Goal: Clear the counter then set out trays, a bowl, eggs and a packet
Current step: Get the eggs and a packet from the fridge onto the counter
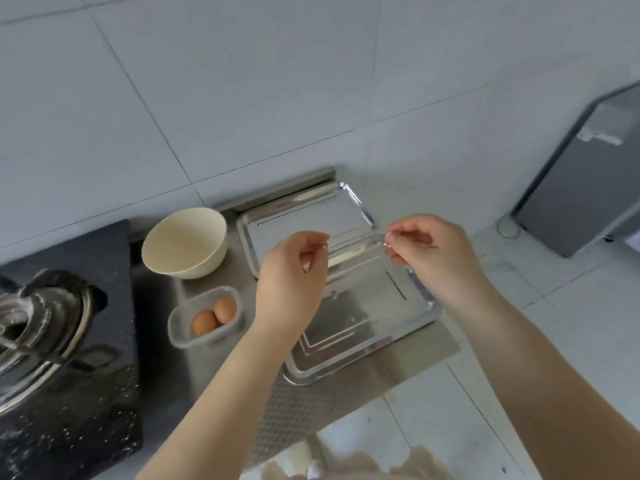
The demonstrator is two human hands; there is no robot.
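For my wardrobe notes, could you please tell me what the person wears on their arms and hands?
Nothing covers them: the left hand and right hand are bare, without gloves, and both forearms are bare with no sleeves in view. A thin ring-like glint shows near the right fingers, too blurred to identify.

Both forearms are bare, no sleeves showing, and the left hand [294,271] and right hand [433,254] are ungloved

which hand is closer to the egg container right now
Left. The left hand hovers just to the right of the egg container, over the near tray's left edge. The right hand is farther right, across that tray.
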